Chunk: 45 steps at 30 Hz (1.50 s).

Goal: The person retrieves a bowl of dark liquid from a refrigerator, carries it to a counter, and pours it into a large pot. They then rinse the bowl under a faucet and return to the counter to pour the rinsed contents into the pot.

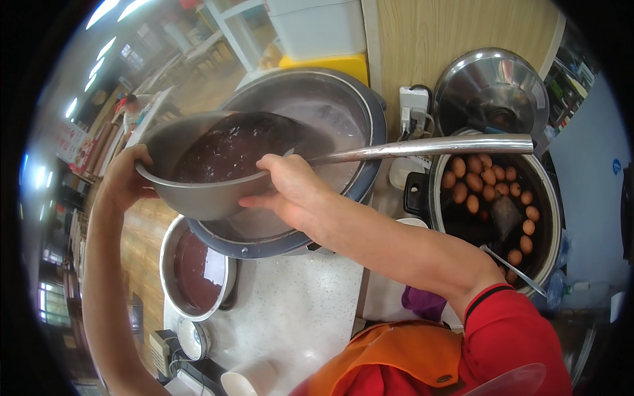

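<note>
A wide metal basin (218, 198) with dark reddish-brown liquid (223, 153) is held up between both hands, tilted over a large round cooker (242, 247). My left hand (126, 173) grips its left rim. My right hand (282, 188) clasps the near right rim, thumb on top and fingers underneath. The cooker holds a paler purplish liquid (342, 116), with steam above it. A ladle with a thick metal handle (436, 147) rests across the cooker's right side; its bowl is hidden. Below the basin stands a metal pot (168, 282) of similar reddish liquid.
On the right, a pot (557, 222) holds several brown eggs (474, 182) in dark liquid, with a spoon (515, 272). A metal lid (495, 84) leans behind it, near plugged-in sockets (413, 109). Bowls (192, 339) and a white cup (247, 378) sit on the speckled counter (297, 302).
</note>
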### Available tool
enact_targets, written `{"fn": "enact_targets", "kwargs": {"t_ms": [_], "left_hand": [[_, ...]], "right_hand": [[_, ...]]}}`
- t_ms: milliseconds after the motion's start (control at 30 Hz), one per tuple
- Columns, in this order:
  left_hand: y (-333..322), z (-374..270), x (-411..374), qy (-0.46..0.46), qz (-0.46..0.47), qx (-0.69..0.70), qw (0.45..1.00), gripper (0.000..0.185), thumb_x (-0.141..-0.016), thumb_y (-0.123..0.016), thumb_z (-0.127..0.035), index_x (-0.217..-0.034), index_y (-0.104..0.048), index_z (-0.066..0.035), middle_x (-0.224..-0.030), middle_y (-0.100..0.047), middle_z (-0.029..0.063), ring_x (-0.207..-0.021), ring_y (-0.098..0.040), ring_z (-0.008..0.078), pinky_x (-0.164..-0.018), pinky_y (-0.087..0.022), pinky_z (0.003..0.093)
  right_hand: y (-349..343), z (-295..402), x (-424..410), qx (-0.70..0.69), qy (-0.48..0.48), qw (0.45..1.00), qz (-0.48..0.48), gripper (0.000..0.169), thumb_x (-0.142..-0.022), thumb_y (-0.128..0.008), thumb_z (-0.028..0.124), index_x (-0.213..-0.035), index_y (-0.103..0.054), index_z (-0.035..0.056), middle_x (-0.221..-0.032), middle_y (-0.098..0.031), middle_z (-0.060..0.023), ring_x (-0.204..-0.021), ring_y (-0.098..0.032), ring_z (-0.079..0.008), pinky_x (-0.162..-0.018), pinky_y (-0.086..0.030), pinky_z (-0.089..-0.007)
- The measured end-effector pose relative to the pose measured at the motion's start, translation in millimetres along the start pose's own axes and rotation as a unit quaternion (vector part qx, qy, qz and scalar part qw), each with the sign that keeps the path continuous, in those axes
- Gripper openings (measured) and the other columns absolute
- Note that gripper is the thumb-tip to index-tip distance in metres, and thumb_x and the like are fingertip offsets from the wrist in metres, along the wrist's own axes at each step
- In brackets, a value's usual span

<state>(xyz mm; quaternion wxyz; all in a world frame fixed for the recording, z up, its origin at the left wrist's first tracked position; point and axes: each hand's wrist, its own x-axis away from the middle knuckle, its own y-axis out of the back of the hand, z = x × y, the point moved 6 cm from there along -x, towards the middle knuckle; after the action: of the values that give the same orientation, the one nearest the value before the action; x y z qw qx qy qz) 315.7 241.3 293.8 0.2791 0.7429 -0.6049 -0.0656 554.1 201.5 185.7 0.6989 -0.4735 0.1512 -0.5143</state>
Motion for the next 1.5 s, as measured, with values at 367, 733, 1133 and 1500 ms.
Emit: {"fn": "enact_targets", "kwargs": {"t_ms": [367,733,1133,1500], "left_hand": [[-35,-44,-35,-0.04,-0.025,-0.116,0.992,0.031,-0.068,-0.053,-0.024,-0.091,-0.053,-0.004,-0.082,-0.051,0.0079,-0.059,-0.058,0.023,-0.052,-0.053,0.038],[-61,-115,-111,-0.316,0.005,-0.397,0.862,0.031,-0.074,-0.046,-0.024,-0.091,-0.055,0.0,-0.076,-0.054,0.01,-0.059,-0.054,0.023,-0.045,-0.045,0.0392],[-206,-187,39,-0.401,-0.128,-0.615,0.667,0.024,-0.077,-0.045,-0.012,-0.092,-0.061,-0.002,-0.093,-0.061,0.0165,-0.086,-0.06,0.0282,-0.072,-0.047,0.0377],[-108,-146,20,-0.43,-0.129,-0.432,0.782,0.038,-0.072,-0.04,-0.014,-0.105,-0.056,-0.005,-0.099,-0.058,0.024,-0.097,-0.054,0.0371,-0.082,-0.042,0.0391]], "right_hand": [[21,-32,-58,-0.112,-0.075,0.987,-0.091,0.022,-0.088,-0.036,0.005,-0.11,-0.041,0.0008,-0.108,-0.042,-0.0154,-0.094,-0.047,-0.0275,-0.075,-0.05,-0.0428],[-15,-53,-80,-0.268,-0.172,0.941,-0.117,0.007,-0.086,-0.045,0.005,-0.091,-0.049,0.0019,-0.078,-0.051,-0.0124,-0.053,-0.05,-0.013,-0.04,-0.042,-0.02],[-37,-36,-95,-0.415,-0.173,0.892,0.051,0.009,-0.084,-0.043,0.002,-0.075,-0.044,0.003,-0.068,-0.05,-0.0104,-0.038,-0.041,-0.0056,-0.026,-0.02,-0.015],[-32,-70,-60,-0.261,-0.176,0.949,0.01,0.011,-0.086,-0.036,0.003,-0.083,-0.046,-0.0004,-0.077,-0.053,-0.0152,-0.04,-0.042,-0.0053,-0.027,-0.021,-0.015]]}}
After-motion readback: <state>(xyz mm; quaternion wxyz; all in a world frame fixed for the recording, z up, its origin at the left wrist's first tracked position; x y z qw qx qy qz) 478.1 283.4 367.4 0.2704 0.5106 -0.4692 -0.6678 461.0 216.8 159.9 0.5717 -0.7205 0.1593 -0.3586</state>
